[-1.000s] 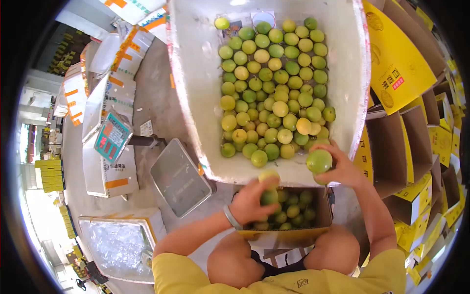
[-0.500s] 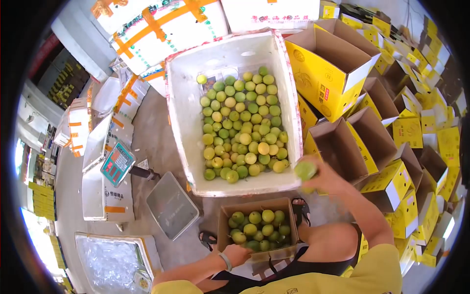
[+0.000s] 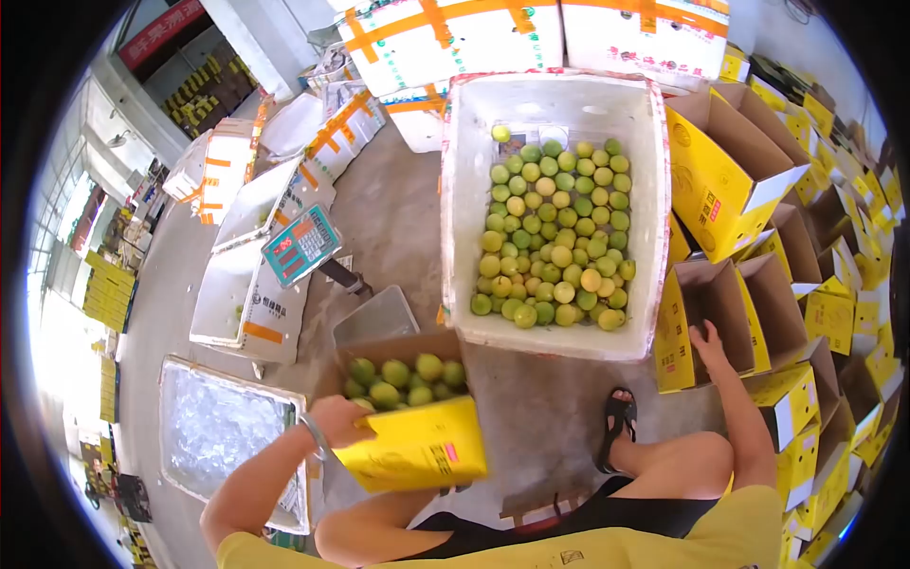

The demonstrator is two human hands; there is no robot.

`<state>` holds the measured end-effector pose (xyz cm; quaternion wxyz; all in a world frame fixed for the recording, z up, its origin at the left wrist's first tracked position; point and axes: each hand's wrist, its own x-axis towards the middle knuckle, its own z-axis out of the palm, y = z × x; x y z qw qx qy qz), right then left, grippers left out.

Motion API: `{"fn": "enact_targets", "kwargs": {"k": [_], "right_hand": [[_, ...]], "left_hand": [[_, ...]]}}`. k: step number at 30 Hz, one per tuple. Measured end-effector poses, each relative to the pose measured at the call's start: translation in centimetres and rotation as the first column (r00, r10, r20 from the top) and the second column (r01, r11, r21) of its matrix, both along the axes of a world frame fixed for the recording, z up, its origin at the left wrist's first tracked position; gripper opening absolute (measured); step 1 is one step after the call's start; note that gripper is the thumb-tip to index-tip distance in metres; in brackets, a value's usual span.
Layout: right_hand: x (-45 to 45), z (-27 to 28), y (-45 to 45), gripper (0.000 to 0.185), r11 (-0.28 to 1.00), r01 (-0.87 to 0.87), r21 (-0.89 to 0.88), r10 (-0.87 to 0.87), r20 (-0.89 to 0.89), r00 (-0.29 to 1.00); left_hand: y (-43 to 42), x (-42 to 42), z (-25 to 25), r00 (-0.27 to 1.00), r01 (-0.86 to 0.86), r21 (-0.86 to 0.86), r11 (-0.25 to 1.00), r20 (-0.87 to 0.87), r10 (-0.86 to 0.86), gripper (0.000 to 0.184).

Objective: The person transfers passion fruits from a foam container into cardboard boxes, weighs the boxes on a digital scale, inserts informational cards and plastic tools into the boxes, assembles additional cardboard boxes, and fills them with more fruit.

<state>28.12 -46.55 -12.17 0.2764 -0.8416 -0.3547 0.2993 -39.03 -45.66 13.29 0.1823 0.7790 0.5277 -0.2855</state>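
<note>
My left hand [image 3: 343,420] grips the near wall of a yellow cardboard carton [image 3: 417,450]. The carton is tilted and filled with green-yellow passion fruits [image 3: 419,377]. It is in front of the platform scale [image 3: 379,318], hiding part of the plate. My right hand [image 3: 709,349] reaches into the mouth of an open yellow carton [image 3: 675,332] at the right, fingers apart, no fruit in them. Whether the fingers touch its wall is unclear. Ahead, a large white foam box [image 3: 552,343] contains many loose passion fruits [image 3: 559,237].
More open yellow cartons [image 3: 735,180] crowd the right side. White taped foam boxes [image 3: 455,47] stand behind. The scale's display [image 3: 301,245] rises at left. A foam box with clear plastic [image 3: 218,427] sits at lower left. My sandalled foot [image 3: 621,417] is on the floor.
The filled carton has moved left from between my feet, with my left hand on it. My right hand has let go of a green fruit and moved to the cartons. The view has turned left.
</note>
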Motion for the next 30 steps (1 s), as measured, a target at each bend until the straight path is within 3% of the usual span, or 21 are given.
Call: {"fn": "enact_targets", "kwargs": {"k": [1,2,4,5,7,10,12,13,14,15,17,18,19,21,23,24,25,26,28,29,30], "right_hand": [[0.1,-1.1,0.0,0.087,0.978,-0.205,0.042,0.204,0.031,0.978],[-4.5,6.2,-0.8,0.076,0.962,-0.248,-0.115,0.253,0.035,0.967],[0.1,-0.9,-1.3,0.052,0.813,-0.505,-0.291,0.582,0.353,0.733],[-0.6,-0.3,-1.7,0.032,0.869,-0.395,-0.297,0.492,0.441,0.751],[1.2,1.1,-2.4,0.035,0.875,-0.318,-0.364,0.466,0.458,0.757],[1.3,7.8,-5.4,0.031,0.872,-0.370,-0.319,0.485,0.474,0.735],[0.7,11.4,-7.2,0.027,0.878,-0.399,-0.264,0.476,0.567,0.672],[0.7,12.7,-8.1,0.025,0.872,-0.445,-0.204,0.466,0.625,0.626],[-1.5,16.7,-8.4,0.024,0.868,-0.420,-0.264,0.490,0.596,0.636],[-0.7,17.4,-9.4,0.026,0.879,-0.418,-0.230,0.466,0.602,0.649],[-0.1,20.7,-12.6,0.025,0.901,-0.429,-0.060,0.351,0.682,0.642],[0.9,22.0,-13.4,0.028,0.935,-0.356,0.004,0.321,0.420,0.849],[0.1,24.9,-14.5,0.029,0.906,-0.404,-0.125,0.373,0.688,0.623],[1.8,27.5,-16.6,0.033,0.771,-0.635,-0.045,0.427,0.776,0.464],[0.0,29.2,-17.1,0.035,0.609,-0.750,0.257,0.333,0.776,0.535],[-2.4,29.4,-16.4,0.035,0.601,-0.754,0.264,0.326,0.780,0.534],[-6.2,30.3,-15.4,0.033,0.593,-0.793,0.141,0.478,0.731,0.487],[-9.9,31.2,-14.5,0.031,0.562,-0.827,0.019,0.615,0.658,0.434],[-17.5,32.9,-12.1,0.029,0.437,-0.877,-0.200,0.834,0.455,0.312],[-20.3,30.6,-11.3,0.034,0.387,-0.909,-0.153,0.844,0.456,0.282],[-21.0,25.3,-10.6,0.031,0.668,-0.715,-0.207,0.725,-0.035,0.687]], "left_hand": [[0.3,-1.8,-0.5,0.998,-0.056,0.061,0.997,0.015,0.055,0.039],[0.8,-2.8,-0.7,0.996,-0.088,0.125,0.988,0.026,0.085,0.037],[1.2,-4.9,-2.8,0.988,-0.149,0.282,0.948,0.090,0.129,0.035],[1.7,-6.0,-4.2,0.981,-0.186,0.346,0.920,0.117,0.154,0.035],[1.8,-7.6,-7.9,0.966,-0.257,0.430,0.865,0.081,0.247,0.030],[1.2,-9.3,-12.5,0.921,-0.384,0.447,0.808,0.126,0.368,0.025],[0.3,-12.0,-14.4,0.785,-0.618,0.451,0.644,0.405,0.469,0.025],[-0.1,-12.5,-14.4,0.753,-0.609,0.476,0.634,0.598,0.275,0.024],[-0.8,-12.2,-13.1,0.699,-0.661,0.472,0.584,0.669,0.251,0.023],[-1.5,-11.7,-11.7,0.646,-0.711,0.467,0.526,0.729,0.227,0.024],[-2.9,-11.7,-9.8,0.551,-0.797,0.437,0.416,0.809,0.205,0.024],[-3.7,-11.9,-8.9,0.493,-0.843,0.399,0.362,0.841,0.223,0.024],[-4.2,-12.7,-8.9,0.585,-0.798,0.518,0.308,0.788,0.189,0.023],[-4.4,-14.2,-9.3,0.525,-0.846,0.480,0.230,0.824,0.212,0.023],[-3.7,-15.1,-9.6,0.441,-0.897,0.419,0.143,0.873,0.208,0.023],[-2.9,-15.3,-9.8,0.462,-0.886,0.436,0.155,0.856,0.231,0.025],[-2.0,-15.2,-9.9,0.482,-0.875,0.453,0.169,0.839,0.252,0.028],[-1.3,-14.4,-8.9,0.412,-0.907,0.354,0.230,0.858,0.306,0.036],[1.0,-14.7,-10.4,0.633,-0.764,0.527,0.373,0.726,0.270,0.042],[1.6,-14.1,-9.7,0.662,-0.728,0.500,0.468,0.689,0.295,0.048],[2.6,-14.4,-10.9,0.681,-0.702,0.497,0.509,0.677,0.279,0.052]]}}
